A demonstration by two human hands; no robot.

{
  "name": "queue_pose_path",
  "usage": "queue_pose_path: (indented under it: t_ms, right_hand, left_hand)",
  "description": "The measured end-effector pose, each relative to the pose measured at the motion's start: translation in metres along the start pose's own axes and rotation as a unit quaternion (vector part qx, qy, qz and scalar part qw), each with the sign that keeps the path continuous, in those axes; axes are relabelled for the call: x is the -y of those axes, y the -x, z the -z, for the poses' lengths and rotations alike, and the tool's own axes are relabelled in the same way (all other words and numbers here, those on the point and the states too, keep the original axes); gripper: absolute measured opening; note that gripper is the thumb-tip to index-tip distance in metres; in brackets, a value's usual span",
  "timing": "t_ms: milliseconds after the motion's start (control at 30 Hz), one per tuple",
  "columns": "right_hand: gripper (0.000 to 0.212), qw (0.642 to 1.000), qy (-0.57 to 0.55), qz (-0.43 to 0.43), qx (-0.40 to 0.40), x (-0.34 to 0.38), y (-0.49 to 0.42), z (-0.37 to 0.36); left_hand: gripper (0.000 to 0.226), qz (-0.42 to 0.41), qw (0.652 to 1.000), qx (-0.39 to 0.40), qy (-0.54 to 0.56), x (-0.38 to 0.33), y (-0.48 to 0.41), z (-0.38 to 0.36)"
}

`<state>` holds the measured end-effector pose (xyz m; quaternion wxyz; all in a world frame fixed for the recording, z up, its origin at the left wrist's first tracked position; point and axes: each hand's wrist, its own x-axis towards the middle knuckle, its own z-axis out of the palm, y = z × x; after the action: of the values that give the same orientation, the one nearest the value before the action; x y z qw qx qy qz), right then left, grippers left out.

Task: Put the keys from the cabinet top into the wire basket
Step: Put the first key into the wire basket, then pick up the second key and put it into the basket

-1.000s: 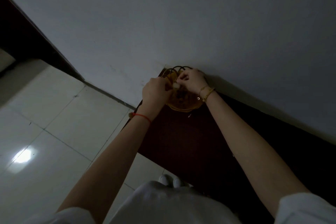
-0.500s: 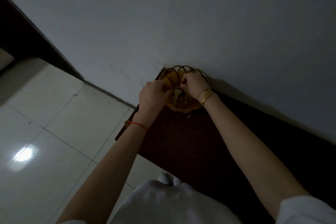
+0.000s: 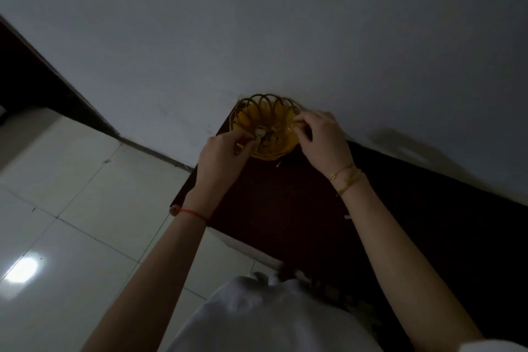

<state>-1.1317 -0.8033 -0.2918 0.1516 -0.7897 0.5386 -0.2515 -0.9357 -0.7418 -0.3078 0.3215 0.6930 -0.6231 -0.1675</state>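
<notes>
A golden wire basket (image 3: 258, 111) stands at the far left corner of the dark cabinet top (image 3: 285, 203), against the wall. The keys (image 3: 264, 137), with a pale tag, lie inside the basket near its front. My left hand (image 3: 221, 153) is at the basket's front left edge, and its fingertips pinch the keys' pale tag. My right hand (image 3: 324, 137) is at the right side, with thumb and forefinger closed on the rim. In the dim light the keys' details are hard to make out.
A grey wall (image 3: 285, 23) rises right behind the basket. Left of the cabinet's edge is a pale tiled floor (image 3: 71, 208) with a light reflection. A dark doorway (image 3: 25, 80) is at the far left. My white shirt (image 3: 271, 317) fills the bottom.
My right hand has come out of the basket and moved right to its rim, uncovering the inside. My left hand has stayed at the front left edge by the keys.
</notes>
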Motion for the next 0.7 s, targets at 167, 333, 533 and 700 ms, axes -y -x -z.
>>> queue_pose_path:
  t_ms: [167,333,533,700]
  right_hand:
    - [0.022,1.0,0.002,-0.029,-0.006,-0.012,0.048,0.017]
    - [0.022,0.998,0.013,-0.054,-0.029,-0.026,0.087,0.035]
    - [0.021,0.995,0.022,-0.072,-0.063,-0.044,0.122,0.059]
    - [0.022,0.994,0.023,-0.084,-0.07,-0.062,0.148,0.075]
  left_hand:
    - [0.022,-0.041,0.998,0.027,0.027,-0.018,0.028,-0.007]
    - [0.022,-0.072,0.996,0.045,0.036,-0.034,0.047,-0.015]
    - [0.021,-0.112,0.992,0.038,0.043,-0.06,0.066,-0.026]
    - [0.022,-0.126,0.99,0.054,0.036,-0.083,0.082,-0.043]
